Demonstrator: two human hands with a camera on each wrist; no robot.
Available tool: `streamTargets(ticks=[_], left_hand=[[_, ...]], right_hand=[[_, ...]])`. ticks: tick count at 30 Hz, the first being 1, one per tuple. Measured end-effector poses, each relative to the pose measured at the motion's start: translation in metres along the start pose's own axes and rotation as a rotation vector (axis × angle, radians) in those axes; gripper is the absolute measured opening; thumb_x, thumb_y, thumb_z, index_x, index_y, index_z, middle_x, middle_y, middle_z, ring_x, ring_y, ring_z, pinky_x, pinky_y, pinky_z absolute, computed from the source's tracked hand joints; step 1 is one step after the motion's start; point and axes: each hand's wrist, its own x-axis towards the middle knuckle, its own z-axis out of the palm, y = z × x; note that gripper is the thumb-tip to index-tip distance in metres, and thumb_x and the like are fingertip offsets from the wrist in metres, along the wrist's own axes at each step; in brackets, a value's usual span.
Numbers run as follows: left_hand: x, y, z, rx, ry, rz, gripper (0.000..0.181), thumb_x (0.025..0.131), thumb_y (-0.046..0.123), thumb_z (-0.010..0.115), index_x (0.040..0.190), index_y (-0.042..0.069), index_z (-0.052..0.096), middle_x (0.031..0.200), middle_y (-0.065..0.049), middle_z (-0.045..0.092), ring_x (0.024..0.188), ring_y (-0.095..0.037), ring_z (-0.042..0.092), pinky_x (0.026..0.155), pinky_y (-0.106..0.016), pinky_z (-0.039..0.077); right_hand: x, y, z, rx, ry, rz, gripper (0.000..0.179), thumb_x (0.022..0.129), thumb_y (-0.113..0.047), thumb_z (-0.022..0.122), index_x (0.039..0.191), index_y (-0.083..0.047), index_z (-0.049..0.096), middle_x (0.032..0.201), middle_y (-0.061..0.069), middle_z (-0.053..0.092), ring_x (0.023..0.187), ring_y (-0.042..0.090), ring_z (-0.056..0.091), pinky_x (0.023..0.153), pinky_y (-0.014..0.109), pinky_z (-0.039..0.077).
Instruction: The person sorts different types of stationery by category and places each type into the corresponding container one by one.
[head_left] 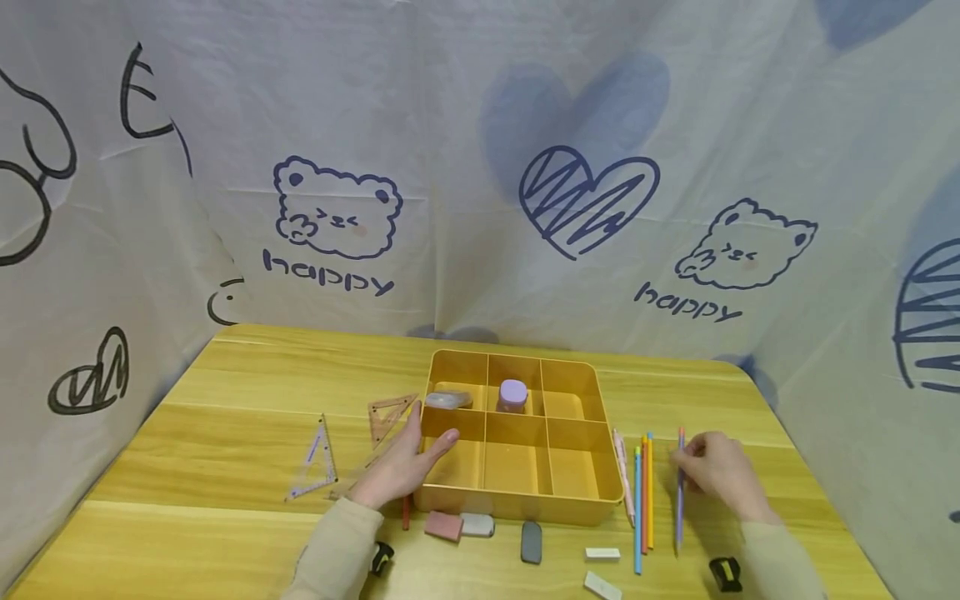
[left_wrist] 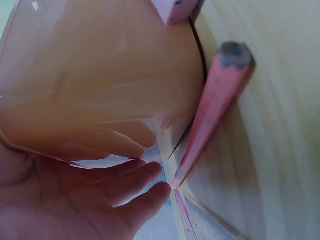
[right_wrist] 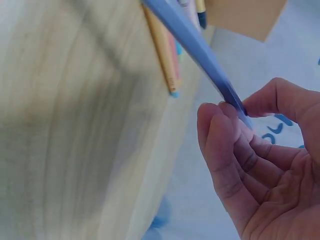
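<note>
A yellow organizer box point(head_left: 517, 505) with several compartments stands on the wooden table. Against its left wall lies my left hand point(head_left: 401, 463), fingers fairly straight along the outside and thumb over the rim. Below those fingers, a red pencil point(left_wrist: 212, 102) lies beside the box in the left wrist view. To the right of the box, my right hand point(head_left: 722, 471) pinches a purple pencil point(head_left: 680, 512) near its far end, between thumb and fingertips. The right wrist view shows this pencil point(right_wrist: 195, 50) raised above the table. A lilac-topped item point(head_left: 513, 393) sits in the back middle compartment, a translucent item point(head_left: 447, 400) in the back left one.
Blue point(head_left: 638, 517), orange and yellow pencils lie beside a pink pen point(head_left: 624, 479) right of the box. In front are a pink eraser point(head_left: 444, 526), a dark grey block point(head_left: 531, 542) and white blocks point(head_left: 602, 553). Set squares point(head_left: 315, 462) lie left; a printed cloth point(head_left: 465, 167) hangs behind.
</note>
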Motion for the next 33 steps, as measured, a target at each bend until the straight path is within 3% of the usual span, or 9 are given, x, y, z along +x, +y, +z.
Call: streamTargets(ticks=[9, 14, 22, 28, 33], left_hand=[[0.0, -0.001, 0.0, 0.005, 0.002, 0.0, 0.098, 0.102, 0.054, 0.049, 0.159, -0.007, -0.003, 0.164, -0.034, 0.009, 0.149, -0.051, 0.024, 0.122, -0.063, 0.024], [0.0, -0.001, 0.0, 0.009, 0.001, 0.001, 0.098, 0.102, 0.054, 0.049, 0.159, -0.007, -0.003, 0.164, -0.034, 0.008, 0.149, -0.051, 0.024, 0.122, -0.062, 0.024], [0.0, 0.0, 0.0, 0.011, 0.004, 0.005, 0.097, 0.103, 0.053, 0.049, 0.158, -0.008, -0.002, 0.163, -0.035, 0.01, 0.148, -0.052, 0.025, 0.122, -0.062, 0.025], [0.0, 0.0, 0.0, 0.001, 0.004, 0.008, 0.096, 0.103, 0.052, 0.049, 0.158, -0.008, -0.003, 0.163, -0.035, 0.008, 0.149, -0.052, 0.023, 0.123, -0.062, 0.023], [0.0, -0.001, 0.001, 0.001, 0.005, 0.009, 0.097, 0.103, 0.052, 0.049, 0.158, -0.008, -0.002, 0.163, -0.035, 0.008, 0.149, -0.052, 0.023, 0.123, -0.062, 0.023]], right_hand=[[-0.016, -0.015, -0.007, 0.02, 0.118, -0.038, 0.021, 0.092, -0.019, 0.06, 0.09, 0.002, 0.066, 0.073, 0.007, 0.072, 0.061, 0.015, 0.066, 0.05, 0.025, 0.049], [-0.026, -0.026, -0.007, 0.043, 0.268, -0.094, 0.019, 0.09, -0.015, 0.061, 0.09, 0.002, 0.068, 0.072, 0.007, 0.072, 0.057, 0.012, 0.064, 0.046, 0.024, 0.046], [-0.037, -0.043, -0.007, 0.082, 0.602, -0.318, 0.014, 0.084, -0.005, 0.069, 0.094, 0.003, 0.075, 0.076, 0.015, 0.076, 0.059, -0.014, 0.054, 0.053, 0.006, 0.045], [-0.04, -0.053, -0.005, 0.172, 0.701, -0.467, 0.013, 0.081, 0.006, 0.07, 0.094, 0.006, 0.072, 0.076, 0.019, 0.075, 0.067, -0.027, 0.049, 0.059, 0.0, 0.046], [-0.042, -0.06, -0.005, 0.249, 0.766, -0.592, 0.02, 0.078, 0.013, 0.07, 0.098, 0.011, 0.068, 0.077, 0.024, 0.073, 0.072, -0.029, 0.052, 0.062, 0.0, 0.048]])
